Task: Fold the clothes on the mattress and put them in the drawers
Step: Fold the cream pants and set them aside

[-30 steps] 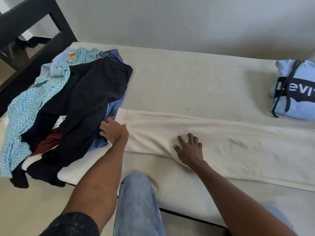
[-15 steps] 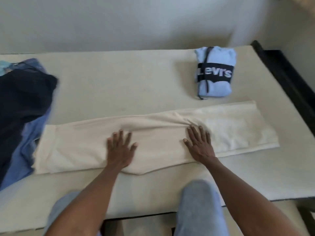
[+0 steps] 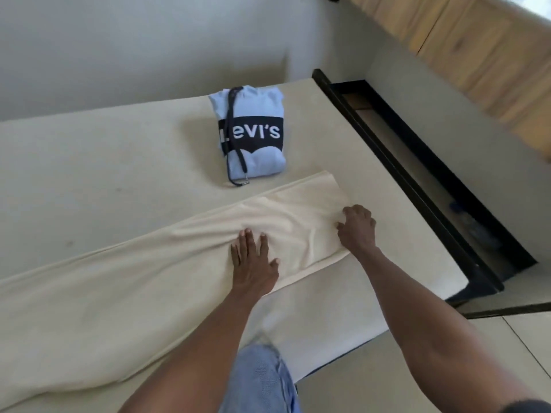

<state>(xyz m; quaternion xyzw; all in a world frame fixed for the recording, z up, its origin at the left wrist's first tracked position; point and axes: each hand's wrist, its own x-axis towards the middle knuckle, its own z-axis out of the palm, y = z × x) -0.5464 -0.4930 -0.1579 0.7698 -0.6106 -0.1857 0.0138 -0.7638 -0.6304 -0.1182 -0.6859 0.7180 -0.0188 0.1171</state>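
While both arms reach out over the bed, the scene reads as follows:

Mattress (image 3: pixel 104 162): pale beige, set in a black frame (image 3: pixel 396 162) that runs along its right side; a wall stands behind it.

Cream garment (image 3: pixel 125 293): long and narrow, laid flat across the near part of the mattress, running from the lower left up to the right. Wrinkles gather in the cloth between the two hands.

Left hand (image 3: pixel 253 263): flat on the garment about its middle, palm down, fingers straight and slightly spread, pressing the cloth.

Right hand (image 3: pixel 356 226): at the garment's right end, fingers curled down into the fabric and bunching it; whether it truly pinches the cloth or only drags at it cannot be told for sure, though the cloth puckers under the fingertips.

Hoodie (image 3: pixel 250 132): light blue with a dark printed band, already folded into a compact bundle, lying on the mattress beyond the garment and apart from it; its dark drawstring trails down the front.

Knee (image 3: pixel 262 380): in blue denim, at the mattress's near edge.

Wood panels (image 3: pixel 477 46): upper right, blurred.
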